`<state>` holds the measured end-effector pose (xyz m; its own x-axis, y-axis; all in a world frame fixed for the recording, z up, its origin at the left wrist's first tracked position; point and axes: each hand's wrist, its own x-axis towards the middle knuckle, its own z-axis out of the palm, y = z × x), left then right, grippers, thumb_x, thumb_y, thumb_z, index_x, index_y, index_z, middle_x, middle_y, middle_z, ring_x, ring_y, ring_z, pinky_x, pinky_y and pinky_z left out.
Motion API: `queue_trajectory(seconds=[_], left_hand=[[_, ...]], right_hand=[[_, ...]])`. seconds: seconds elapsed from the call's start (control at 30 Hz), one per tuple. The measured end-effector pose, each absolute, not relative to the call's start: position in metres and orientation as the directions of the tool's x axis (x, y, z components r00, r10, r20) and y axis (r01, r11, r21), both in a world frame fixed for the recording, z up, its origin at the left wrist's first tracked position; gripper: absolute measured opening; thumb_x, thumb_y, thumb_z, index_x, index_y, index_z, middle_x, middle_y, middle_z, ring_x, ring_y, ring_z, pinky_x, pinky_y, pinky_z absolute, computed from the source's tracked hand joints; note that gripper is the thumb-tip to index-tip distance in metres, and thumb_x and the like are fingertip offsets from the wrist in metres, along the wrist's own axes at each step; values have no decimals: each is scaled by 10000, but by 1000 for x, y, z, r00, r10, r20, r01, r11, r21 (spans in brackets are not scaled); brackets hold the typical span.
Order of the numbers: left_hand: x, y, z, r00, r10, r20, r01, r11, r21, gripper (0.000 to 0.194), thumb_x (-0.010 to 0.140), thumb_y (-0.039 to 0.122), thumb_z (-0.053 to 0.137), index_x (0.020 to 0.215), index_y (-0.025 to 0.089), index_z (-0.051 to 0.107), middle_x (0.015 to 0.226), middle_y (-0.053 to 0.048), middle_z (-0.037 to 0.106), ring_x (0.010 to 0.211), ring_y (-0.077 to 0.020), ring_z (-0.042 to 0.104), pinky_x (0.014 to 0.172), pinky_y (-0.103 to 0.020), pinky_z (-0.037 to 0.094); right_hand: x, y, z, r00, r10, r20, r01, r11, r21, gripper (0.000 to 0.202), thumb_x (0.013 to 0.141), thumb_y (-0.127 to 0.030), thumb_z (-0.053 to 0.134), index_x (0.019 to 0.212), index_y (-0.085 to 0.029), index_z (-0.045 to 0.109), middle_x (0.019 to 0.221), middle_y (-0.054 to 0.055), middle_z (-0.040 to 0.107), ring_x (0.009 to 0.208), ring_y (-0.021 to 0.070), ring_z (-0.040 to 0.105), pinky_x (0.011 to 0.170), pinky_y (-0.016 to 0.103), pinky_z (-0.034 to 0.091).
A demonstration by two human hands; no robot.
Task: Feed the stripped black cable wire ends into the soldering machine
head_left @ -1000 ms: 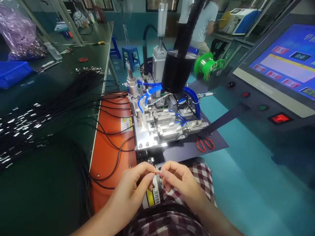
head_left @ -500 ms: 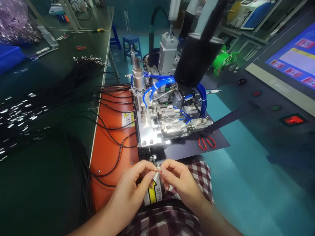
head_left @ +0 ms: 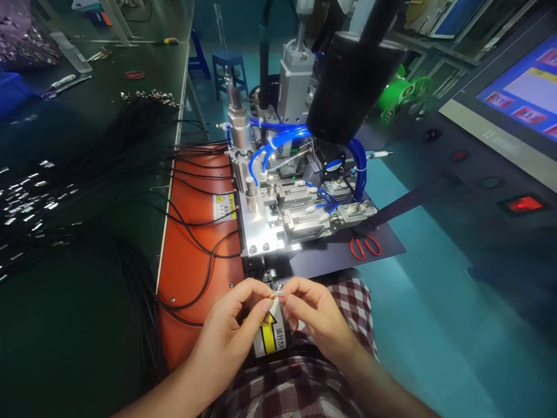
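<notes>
Thin coloured wires show between my two hands, low in the middle of the view. My left hand pinches their left side between thumb and forefinger. From the other side, the fingertips of my right hand close on the wires' right ends. A black cable runs over the orange surface and passes out of sight behind my left hand. Right below the wires is a white label with a yellow arrow, partly covered by my hands. Just beyond the fingertips sits a small metal fixture at the machine's front edge.
A metal machine with blue air tubes stands ahead. Red-handled scissors lie on its dark plate at right. Black cables with shiny connector ends cover the dark table at left. A control panel rises at right.
The view has tilted slightly, so the machine and table sit a little higher in it. Both hands keep their pinch, and the coloured wires look slightly more fanned out.
</notes>
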<state>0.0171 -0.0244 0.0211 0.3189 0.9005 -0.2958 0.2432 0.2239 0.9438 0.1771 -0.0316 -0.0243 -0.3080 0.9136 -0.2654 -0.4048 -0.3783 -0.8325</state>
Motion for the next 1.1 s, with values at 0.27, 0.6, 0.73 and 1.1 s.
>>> queue_trajectory(seconds=[0.27, 0.6, 0.73, 1.1], left_hand=[[16, -24, 18, 315, 904, -288, 261, 209, 942, 132, 870, 296, 515, 825, 193, 586, 698, 25, 565, 623, -96, 501, 535, -177, 388], [17, -25, 20, 245, 902, -356, 154, 326, 933, 157, 844, 335, 549, 819, 183, 577, 738, 13, 537, 505, -57, 400, 397, -154, 283], [15, -23, 21, 262, 871, -415, 121, 397, 910, 175, 828, 349, 570, 875, 181, 585, 707, 23, 519, 453, -40, 345, 374, -150, 263], [16, -22, 30, 293, 824, -484, 96, 478, 873, 215, 808, 379, 585, 818, 165, 596, 520, 78, 343, 428, -43, 265, 381, -159, 238]], right_hand=[[177, -28, -21, -314, 900, -301, -427, -417, -802, 196, 758, -325, 677, 734, -152, 588, 528, -54, 494, 456, 62, 394, 469, 198, 304], [159, -35, -11, -74, 965, -252, -201, -262, -944, 138, 765, -251, 633, 678, -163, 571, 589, -38, 498, 537, 94, 412, 532, 228, 354], [157, -37, -8, -51, 976, -212, -113, -216, -970, 129, 771, -228, 611, 669, -162, 566, 621, -22, 520, 581, 108, 441, 573, 239, 379], [187, -2, -5, -418, 893, -166, -277, -299, -913, 147, 797, -278, 616, 895, -183, 673, 670, -26, 554, 502, 69, 435, 472, 198, 362]])
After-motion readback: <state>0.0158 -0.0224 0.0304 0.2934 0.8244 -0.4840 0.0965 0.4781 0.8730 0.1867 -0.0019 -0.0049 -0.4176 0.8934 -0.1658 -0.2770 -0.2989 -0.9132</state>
